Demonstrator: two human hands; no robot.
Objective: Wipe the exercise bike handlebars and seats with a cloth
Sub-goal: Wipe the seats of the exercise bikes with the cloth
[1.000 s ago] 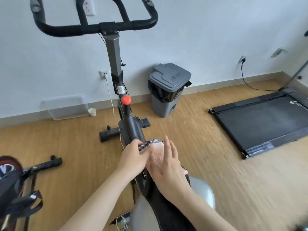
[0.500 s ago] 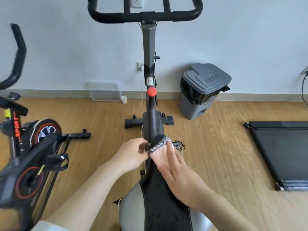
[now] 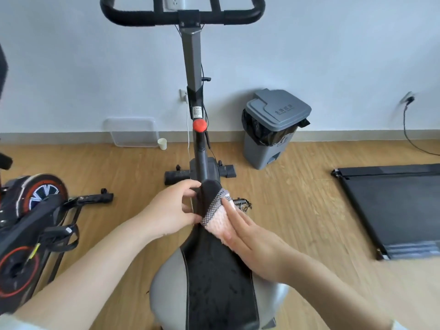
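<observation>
A black and grey bike seat (image 3: 219, 279) fills the bottom middle, its narrow nose pointing away from me. My left hand (image 3: 171, 213) grips the left side of the nose. My right hand (image 3: 252, 241) lies flat on a pink cloth (image 3: 220, 220) with a grey woven border, pressing it on the right side of the seat near the nose. The black handlebars (image 3: 183, 16) stand high at the top on a grey post (image 3: 194, 60) with a red knob (image 3: 199, 125).
A second exercise bike (image 3: 28, 225) with a red-rimmed flywheel stands at the left. A grey lidded bin (image 3: 273, 127) sits by the wall, a treadmill (image 3: 392, 210) lies at the right. A clear tray (image 3: 133, 132) and paper cup (image 3: 162, 143) rest against the baseboard.
The view swung left and steadied on the bike. My right hand slid the cloth back from the seat nose along the right side; my left hand stayed on the nose.
</observation>
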